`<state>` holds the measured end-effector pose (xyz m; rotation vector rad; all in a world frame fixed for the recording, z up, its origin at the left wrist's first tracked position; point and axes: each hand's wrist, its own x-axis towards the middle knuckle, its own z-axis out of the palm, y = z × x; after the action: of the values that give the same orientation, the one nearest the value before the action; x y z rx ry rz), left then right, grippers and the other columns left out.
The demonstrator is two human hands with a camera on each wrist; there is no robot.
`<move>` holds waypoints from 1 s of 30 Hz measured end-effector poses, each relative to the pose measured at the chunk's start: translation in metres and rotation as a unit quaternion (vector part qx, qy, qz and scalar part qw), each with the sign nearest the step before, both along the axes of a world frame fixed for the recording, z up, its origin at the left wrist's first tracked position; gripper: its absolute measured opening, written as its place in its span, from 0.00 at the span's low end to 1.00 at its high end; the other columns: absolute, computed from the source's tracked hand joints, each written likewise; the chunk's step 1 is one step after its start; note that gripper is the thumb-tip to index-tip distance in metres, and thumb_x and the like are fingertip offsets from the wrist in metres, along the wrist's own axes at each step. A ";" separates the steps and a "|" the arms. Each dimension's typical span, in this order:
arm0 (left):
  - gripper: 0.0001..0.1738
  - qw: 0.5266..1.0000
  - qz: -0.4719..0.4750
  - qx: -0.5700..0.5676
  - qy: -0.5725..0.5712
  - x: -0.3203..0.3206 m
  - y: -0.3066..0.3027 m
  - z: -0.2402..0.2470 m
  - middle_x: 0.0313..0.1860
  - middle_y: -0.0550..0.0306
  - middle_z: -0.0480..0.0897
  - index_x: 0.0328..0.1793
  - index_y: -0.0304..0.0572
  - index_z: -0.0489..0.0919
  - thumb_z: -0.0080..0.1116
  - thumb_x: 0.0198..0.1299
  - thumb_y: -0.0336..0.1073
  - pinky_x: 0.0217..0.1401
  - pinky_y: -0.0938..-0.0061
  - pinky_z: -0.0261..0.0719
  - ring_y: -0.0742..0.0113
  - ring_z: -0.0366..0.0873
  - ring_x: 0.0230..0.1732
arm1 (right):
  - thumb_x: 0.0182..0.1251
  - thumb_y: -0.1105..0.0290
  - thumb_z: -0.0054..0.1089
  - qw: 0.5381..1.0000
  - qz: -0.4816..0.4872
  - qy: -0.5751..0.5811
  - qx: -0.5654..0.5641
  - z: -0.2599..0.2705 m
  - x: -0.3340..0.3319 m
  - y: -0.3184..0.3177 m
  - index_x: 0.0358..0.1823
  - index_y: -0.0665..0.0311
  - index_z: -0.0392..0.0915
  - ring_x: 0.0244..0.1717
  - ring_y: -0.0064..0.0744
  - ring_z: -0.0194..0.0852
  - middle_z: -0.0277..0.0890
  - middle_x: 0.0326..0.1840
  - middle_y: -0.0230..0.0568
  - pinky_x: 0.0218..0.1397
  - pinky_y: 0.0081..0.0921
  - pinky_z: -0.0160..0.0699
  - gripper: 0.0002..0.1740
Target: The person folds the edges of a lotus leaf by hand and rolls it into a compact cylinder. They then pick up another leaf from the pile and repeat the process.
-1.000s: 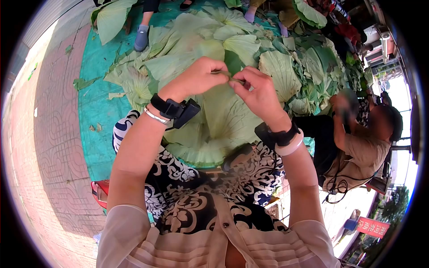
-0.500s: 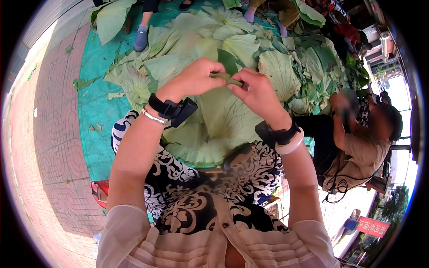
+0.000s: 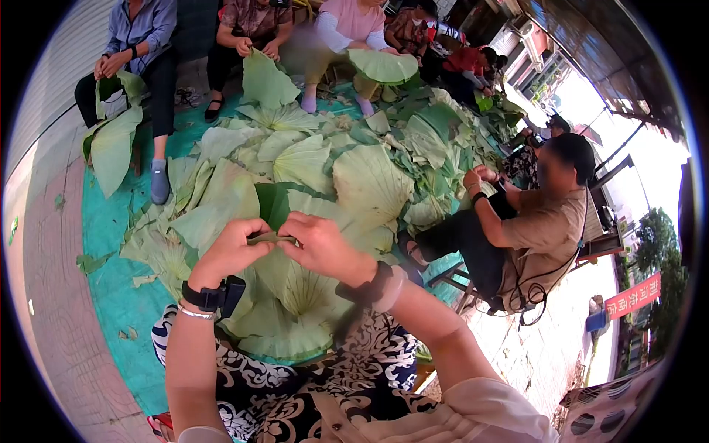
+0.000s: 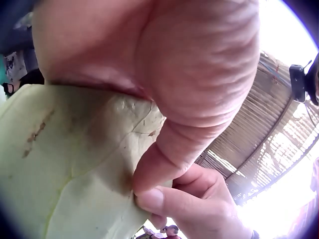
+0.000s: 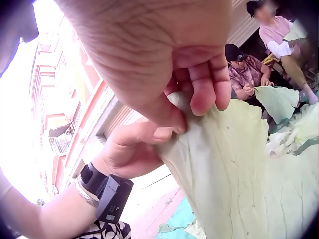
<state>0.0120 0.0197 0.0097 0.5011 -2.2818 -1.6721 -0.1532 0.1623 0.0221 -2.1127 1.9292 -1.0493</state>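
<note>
Both hands meet in front of the body and pinch the upper edge of a large pale green leaf (image 4: 75,164). In the head view the left hand (image 3: 235,249) grips the folded edge from the left, and the right hand (image 3: 319,245) grips it close beside. The thumb tips nearly touch in the left wrist view. From the right wrist view, the leaf (image 5: 224,164) hangs down below the fingers, with lengthwise creases. A darker green part (image 3: 273,205) shows just beyond the hands.
A wide heap of leaves (image 3: 303,162) lies on a teal sheet (image 3: 111,295). Several seated people handle leaves along the far side. A person in a tan shirt (image 3: 550,210) sits at the right. Paving (image 3: 59,310) borders the sheet at the left.
The head view has tilted up and turned, so the far seated people now show and the hands appear lower and further left. Both hands still hold the leaf.
</note>
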 end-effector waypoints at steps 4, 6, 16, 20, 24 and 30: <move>0.11 0.996 -0.008 -0.094 0.001 -0.001 -0.001 -0.005 0.27 0.52 0.79 0.43 0.29 0.83 0.65 0.58 0.31 0.36 0.71 0.73 0.70 0.73 0.30 | 0.59 0.70 0.66 0.999 -0.002 0.003 0.035 -0.002 0.000 0.001 0.38 0.64 0.78 0.36 0.53 0.80 0.76 0.37 0.44 0.39 0.46 0.79 0.09; 0.10 0.996 -0.011 -0.089 -0.012 -0.001 0.000 -0.005 0.27 0.54 0.78 0.42 0.29 0.82 0.65 0.58 0.30 0.36 0.71 0.72 0.71 0.71 0.31 | 0.58 0.69 0.67 0.999 -0.011 -0.004 0.038 -0.005 -0.001 0.000 0.38 0.65 0.78 0.37 0.54 0.80 0.76 0.37 0.45 0.40 0.46 0.80 0.10; 0.12 0.991 0.000 -0.132 -0.017 -0.002 0.001 -0.007 0.25 0.45 0.79 0.40 0.29 0.82 0.64 0.55 0.33 0.34 0.67 0.73 0.62 0.71 0.26 | 0.57 0.67 0.68 0.993 -0.012 0.074 0.089 -0.004 0.002 -0.002 0.39 0.65 0.80 0.38 0.53 0.81 0.78 0.39 0.45 0.47 0.46 0.81 0.12; 0.09 0.997 0.014 -0.073 -0.002 -0.002 0.004 -0.007 0.24 0.56 0.78 0.39 0.30 0.82 0.63 0.57 0.30 0.33 0.72 0.71 0.73 0.70 0.28 | 0.57 0.68 0.67 0.997 -0.001 0.079 0.027 -0.008 0.002 -0.003 0.38 0.64 0.79 0.36 0.52 0.79 0.76 0.37 0.44 0.45 0.44 0.79 0.10; 0.08 1.000 0.007 -0.016 0.015 -0.003 0.000 -0.005 0.25 0.60 0.77 0.39 0.31 0.82 0.63 0.57 0.31 0.35 0.73 0.72 0.76 0.70 0.30 | 0.58 0.69 0.67 0.996 0.007 0.083 -0.024 -0.005 0.002 -0.002 0.37 0.62 0.78 0.34 0.49 0.76 0.74 0.35 0.42 0.41 0.41 0.76 0.08; 0.10 0.992 -0.013 -0.117 0.044 -0.002 -0.004 -0.012 0.28 0.49 0.83 0.40 0.30 0.83 0.65 0.55 0.30 0.36 0.69 0.75 0.63 0.75 0.28 | 0.59 0.70 0.67 0.995 -0.006 0.094 -0.015 -0.008 0.001 0.001 0.37 0.61 0.77 0.34 0.49 0.76 0.73 0.35 0.41 0.41 0.42 0.76 0.08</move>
<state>0.0097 0.0161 -0.0022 0.3377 -2.3868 -1.3828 -0.1522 0.1632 0.0137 -2.2941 2.0203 -0.9181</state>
